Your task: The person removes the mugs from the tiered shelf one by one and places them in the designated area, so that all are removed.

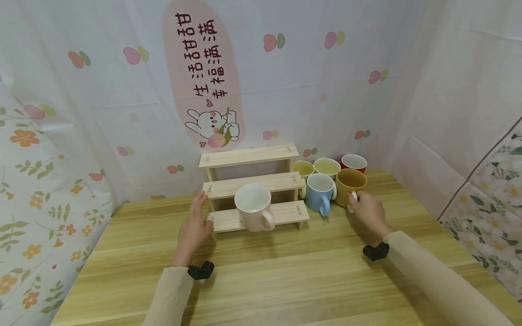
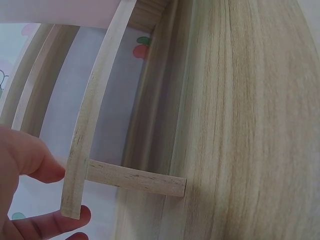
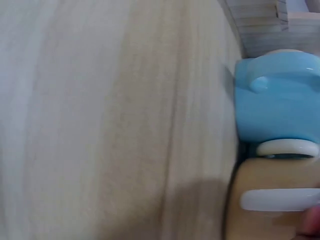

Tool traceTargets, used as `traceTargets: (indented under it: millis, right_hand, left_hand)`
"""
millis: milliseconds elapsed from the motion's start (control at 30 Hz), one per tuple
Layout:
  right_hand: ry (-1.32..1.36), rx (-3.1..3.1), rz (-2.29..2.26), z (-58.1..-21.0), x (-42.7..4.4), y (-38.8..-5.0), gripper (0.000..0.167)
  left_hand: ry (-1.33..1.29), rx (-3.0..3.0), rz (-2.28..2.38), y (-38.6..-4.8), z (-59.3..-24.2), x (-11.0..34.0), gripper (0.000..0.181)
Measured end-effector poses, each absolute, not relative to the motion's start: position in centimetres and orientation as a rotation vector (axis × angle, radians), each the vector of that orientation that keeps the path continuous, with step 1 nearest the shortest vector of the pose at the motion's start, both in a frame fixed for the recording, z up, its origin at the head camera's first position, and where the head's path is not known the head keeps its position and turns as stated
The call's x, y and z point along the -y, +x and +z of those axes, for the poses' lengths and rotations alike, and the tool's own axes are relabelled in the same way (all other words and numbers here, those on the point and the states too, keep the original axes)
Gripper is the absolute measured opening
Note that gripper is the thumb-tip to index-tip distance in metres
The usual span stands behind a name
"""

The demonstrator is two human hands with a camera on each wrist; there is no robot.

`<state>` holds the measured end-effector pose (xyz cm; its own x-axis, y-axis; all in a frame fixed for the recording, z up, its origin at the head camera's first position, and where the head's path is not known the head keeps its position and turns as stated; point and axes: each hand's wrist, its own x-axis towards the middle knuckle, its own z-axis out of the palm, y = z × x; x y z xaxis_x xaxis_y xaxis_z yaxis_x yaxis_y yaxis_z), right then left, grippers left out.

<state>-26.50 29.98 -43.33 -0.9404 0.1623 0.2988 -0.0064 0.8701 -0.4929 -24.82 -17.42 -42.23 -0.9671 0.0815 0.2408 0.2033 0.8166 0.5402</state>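
A three-step wooden shelf stands against the back curtain. At its left end my left hand grips the bottom step; the left wrist view shows the thumb and fingers on either side of the board's end. A pale pink mug sits on that bottom step, handle turned front right. To the right of the shelf, my right hand pinches the white handle of a mustard-yellow mug, which stands on the table. Beside it is a light blue mug, handle facing forward.
Behind these mugs stand two pale yellow mugs and a red mug with a white inside, all close together. The wooden table reaches forward from the shelf. Printed curtains hang at the back and sides.
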Motion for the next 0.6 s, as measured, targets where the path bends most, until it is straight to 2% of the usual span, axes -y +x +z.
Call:
traceTargets:
  millis: [267, 600]
  right_hand:
    - [-0.121, 2.803, 0.528, -42.0, -30.1, -25.4, 0.044]
    - [-0.053, 2.792, 0.512, -40.4, -29.9, -24.7, 0.032]
  left_hand:
    - [-0.217, 2.802, -0.868, -24.8, -42.3, 17.4, 0.076]
    - [-0.226, 2.789, -0.852, -25.0, -42.4, 17.5, 0.077]
